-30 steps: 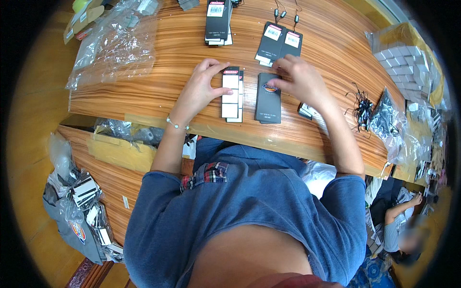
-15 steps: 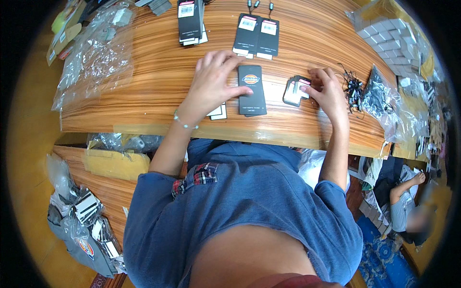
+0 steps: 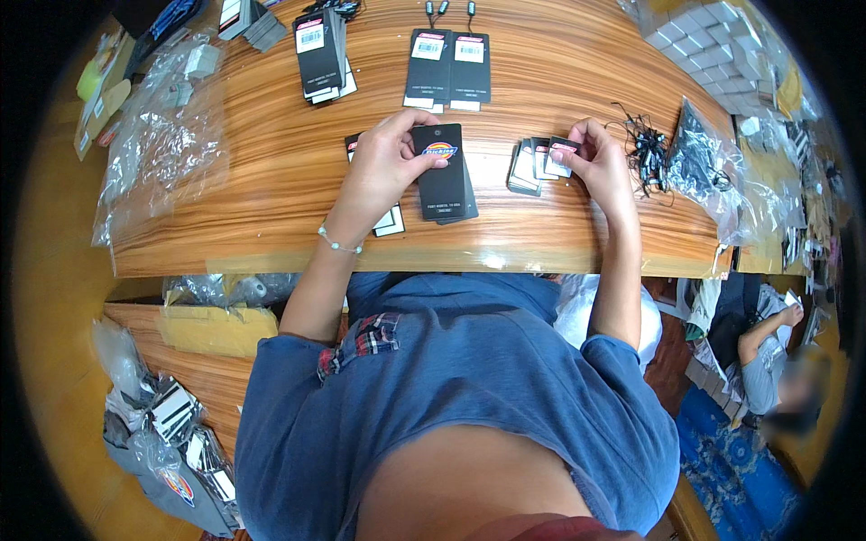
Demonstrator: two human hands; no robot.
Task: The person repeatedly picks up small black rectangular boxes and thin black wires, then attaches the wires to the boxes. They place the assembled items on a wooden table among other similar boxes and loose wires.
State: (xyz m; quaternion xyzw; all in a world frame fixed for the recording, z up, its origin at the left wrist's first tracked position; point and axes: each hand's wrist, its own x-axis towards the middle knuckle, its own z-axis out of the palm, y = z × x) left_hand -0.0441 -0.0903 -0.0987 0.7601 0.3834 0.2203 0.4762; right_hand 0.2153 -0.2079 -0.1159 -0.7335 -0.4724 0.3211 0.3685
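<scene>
My left hand (image 3: pixel 386 167) pinches the upper left edge of a black hang tag (image 3: pixel 442 191) with a colored logo. At least one more black tag shows under its lower right side. Partly hidden by my left hand and wrist are white-and-black cards (image 3: pixel 390 221) on the table. To the right, my right hand (image 3: pixel 603 167) grips a small black-and-white label (image 3: pixel 563 155) between thumb and fingers. That label is beside a small fanned pile of similar labels (image 3: pixel 525 169). Two black tags with white stickers (image 3: pixel 449 68) and strings lie side by side farther back.
A stack of black tags (image 3: pixel 317 63) stands at the back left, near a clear plastic bag (image 3: pixel 162 153). Black strings (image 3: pixel 648 153) and a bag of them (image 3: pixel 699 162) lie right. White small boxes (image 3: pixel 708 45) fill the far right corner. Another person (image 3: pixel 771 347) sits at lower right.
My left hand has closed on the top black tag, which is shifted off the one beneath. My right hand has drawn a small label to the right, spreading the pile. The view has shifted slightly.
</scene>
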